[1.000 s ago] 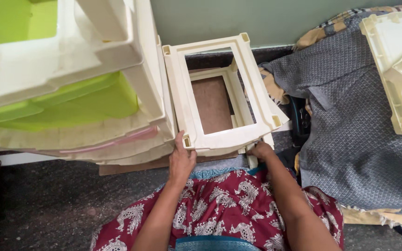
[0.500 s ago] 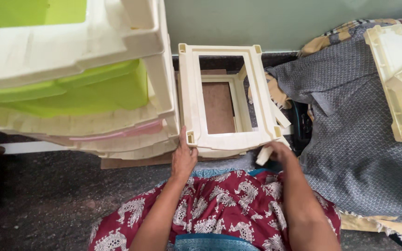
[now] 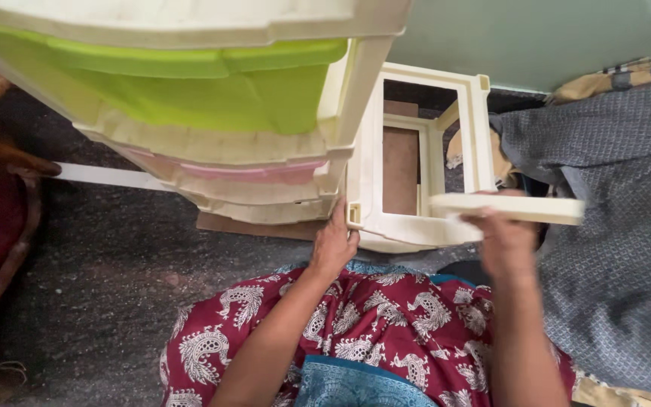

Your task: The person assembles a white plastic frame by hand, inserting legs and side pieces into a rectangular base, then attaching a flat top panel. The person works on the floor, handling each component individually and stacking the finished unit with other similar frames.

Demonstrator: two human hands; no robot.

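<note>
A cream plastic frame [image 3: 386,218] is pressed at its near left corner by the left hand [image 3: 334,245], fingers flat. A cream plastic bar [image 3: 514,208] is gripped in the right hand [image 3: 508,241], just right of the frame, beside a drawer unit [image 3: 212,113] on the floor [image 3: 114,256].

This is looking like a room in a home, with someone sitting on a dark speckled floor [image 3: 99,286]. A plastic drawer unit [image 3: 212,98] with green and pink drawers is standing just beyond the left fingers [image 3: 337,226], and grey patterned bedding [image 3: 612,226] is lying beside the right fingers [image 3: 491,222], under a pale green wall [image 3: 536,38].
</note>
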